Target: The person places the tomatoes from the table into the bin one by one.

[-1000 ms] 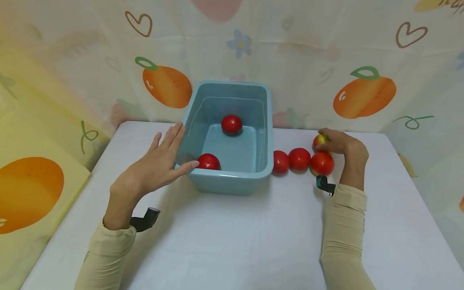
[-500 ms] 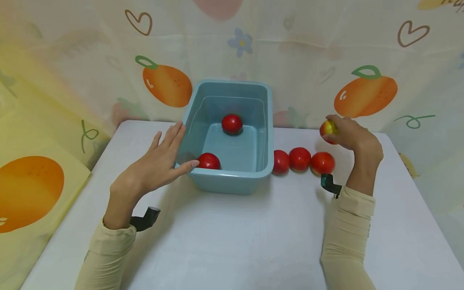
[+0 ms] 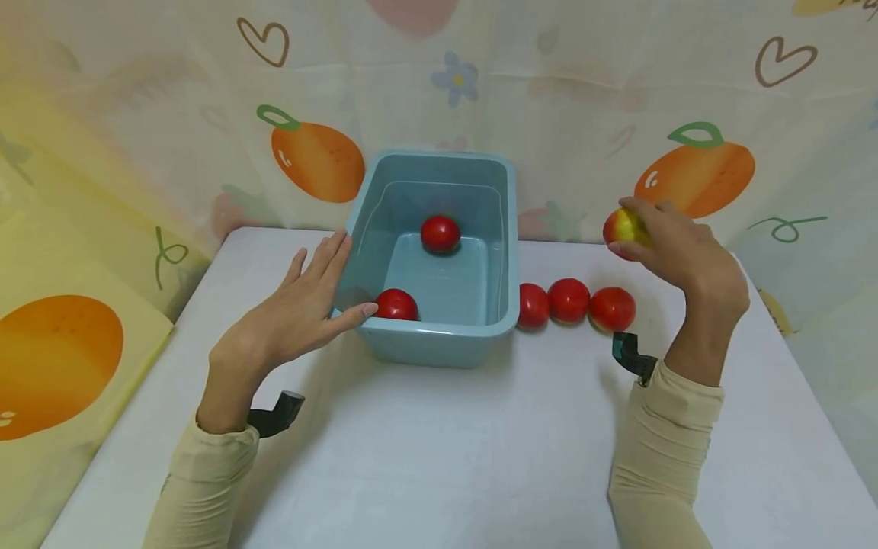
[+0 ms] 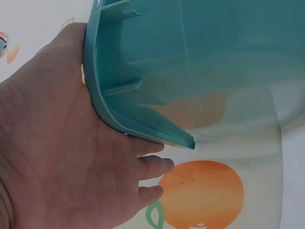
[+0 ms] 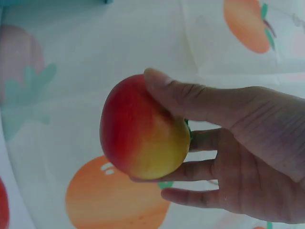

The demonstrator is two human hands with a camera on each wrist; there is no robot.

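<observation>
My right hand point(image 3: 686, 248) holds a round red-and-yellow fruit point(image 5: 145, 131) above the back right of the table. The thumb lies over its top and the fingers reach behind and under it; a bit of green shows near the palm. My left hand point(image 3: 284, 313) rests against the near-left corner of a light-blue plastic bin point(image 3: 439, 329), fingers straight, thumb along the front rim. In the left wrist view the palm point(image 4: 71, 138) lies against the rim's outer side. Inside the bin sit two red round fruits, one farther back point(image 3: 440, 233) and one near the front point(image 3: 396, 305).
Three red round fruits stand in a row right of the bin: one beside its wall point(image 3: 532, 306), one in the middle point(image 3: 568, 301), one at the right end point(image 3: 613, 309). A white-covered table point(image 3: 439, 442) meets a fruit-print cloth point(image 3: 569, 114) at the back.
My right hand has lifted the red-and-yellow fruit off the table behind the row, raising it up and slightly right. My left hand and the bin have stayed in place.
</observation>
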